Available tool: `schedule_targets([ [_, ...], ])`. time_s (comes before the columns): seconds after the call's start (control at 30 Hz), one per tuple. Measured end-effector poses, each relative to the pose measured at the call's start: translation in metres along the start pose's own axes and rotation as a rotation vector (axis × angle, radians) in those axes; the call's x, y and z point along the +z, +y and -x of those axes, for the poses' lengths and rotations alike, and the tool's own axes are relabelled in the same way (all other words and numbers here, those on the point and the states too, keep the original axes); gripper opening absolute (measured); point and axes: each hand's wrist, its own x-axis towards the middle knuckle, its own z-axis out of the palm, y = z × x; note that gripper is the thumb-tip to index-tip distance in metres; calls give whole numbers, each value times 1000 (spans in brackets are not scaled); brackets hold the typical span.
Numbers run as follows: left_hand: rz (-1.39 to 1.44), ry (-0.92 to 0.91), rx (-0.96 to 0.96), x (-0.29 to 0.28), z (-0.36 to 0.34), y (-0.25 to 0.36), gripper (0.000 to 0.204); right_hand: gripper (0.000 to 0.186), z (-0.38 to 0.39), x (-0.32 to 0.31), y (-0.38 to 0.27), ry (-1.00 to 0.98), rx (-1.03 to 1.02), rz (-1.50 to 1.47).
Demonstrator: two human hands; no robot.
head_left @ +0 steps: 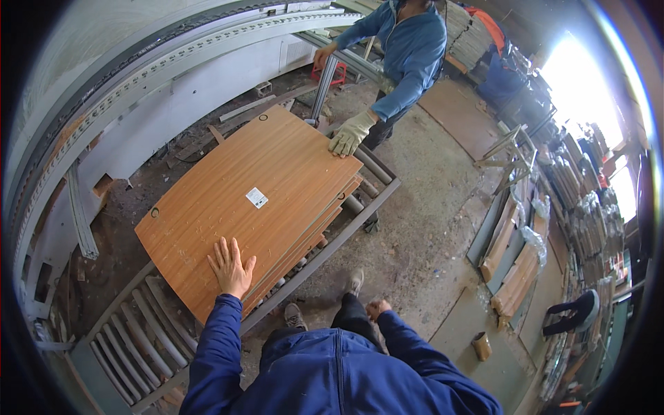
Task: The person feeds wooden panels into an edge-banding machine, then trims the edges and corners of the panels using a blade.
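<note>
My left hand lies flat, fingers spread, on the near end of a wood-grain panel. This panel tops a stack of similar boards resting on a roller conveyor. A small white label sticks to its middle, and dark round rings mark its far and left corners. My right hand hangs beside my right leg, fingers curled in, with nothing visible in it. Across the stack, a co-worker in a blue jacket rests a gloved hand on the panel's far right corner.
Bare rollers extend at lower left. A long white metal rail curves along the left wall. The co-worker's other hand is at a metal post. To the right lie wrapped board bundles, a metal stand and stacked panels.
</note>
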Motion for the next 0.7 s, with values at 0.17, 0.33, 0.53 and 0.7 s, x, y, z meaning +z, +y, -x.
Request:
schedule_targets([
  [0.17, -20, 17, -21, -3, 0, 1, 74, 30, -74, -64, -70, 156, -334, 101],
  [0.33, -35, -39, -122, -6, -5, 9, 73, 27, -141, -166, -169, 367, -571, -29],
  [0.53, -1, -135, -400, 7, -24, 42, 80, 39, -197, -286, -284, 577, -642, -32],
  [0.7, 50, -134, -622, 5, -42, 101, 90, 58, -250, -312, -345, 227, -691, 187],
])
